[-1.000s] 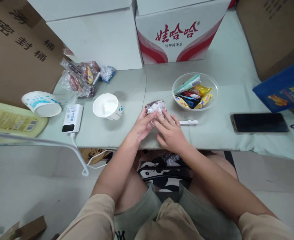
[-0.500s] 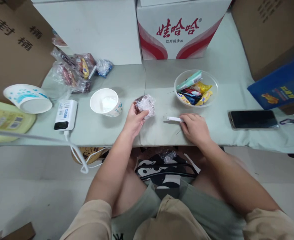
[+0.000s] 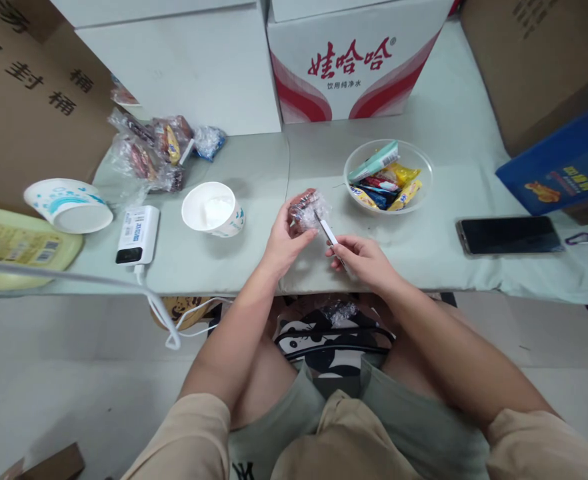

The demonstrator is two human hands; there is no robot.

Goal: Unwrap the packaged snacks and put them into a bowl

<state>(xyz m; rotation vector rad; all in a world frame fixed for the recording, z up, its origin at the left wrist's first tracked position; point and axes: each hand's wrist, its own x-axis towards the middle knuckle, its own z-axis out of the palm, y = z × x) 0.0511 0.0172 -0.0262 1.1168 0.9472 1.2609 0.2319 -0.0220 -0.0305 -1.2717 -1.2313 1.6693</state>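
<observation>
My left hand (image 3: 288, 241) is closed around a brown item wrapped in crinkled clear plastic (image 3: 308, 211), just above the table near its front edge. What the brown item is, I cannot make out. Between the fingers of my right hand (image 3: 361, 259) is a slim white knife (image 3: 329, 233), tilted up and to the left. Its dark tip meets the plastic wrap or lies right over it. A white paper cup (image 3: 230, 223) with a blue pattern stands left of my hands, something pale inside. To their right, a clear plastic bowl (image 3: 421, 159) holds several wrapped snacks.
Several bagged snacks (image 3: 147, 157) lie at the back left. A tilted paper cup (image 3: 67, 193), a white power bank (image 3: 139, 233) with a cable and a yellow-green container (image 3: 24, 243) are at left. A phone (image 3: 510, 236) lies at right. Boxes (image 3: 359, 87) line the back.
My right hand has lifted the knife off the table and brought it left to the wrapped item. My left hand has shifted slightly right with that item. The view has moved a little.
</observation>
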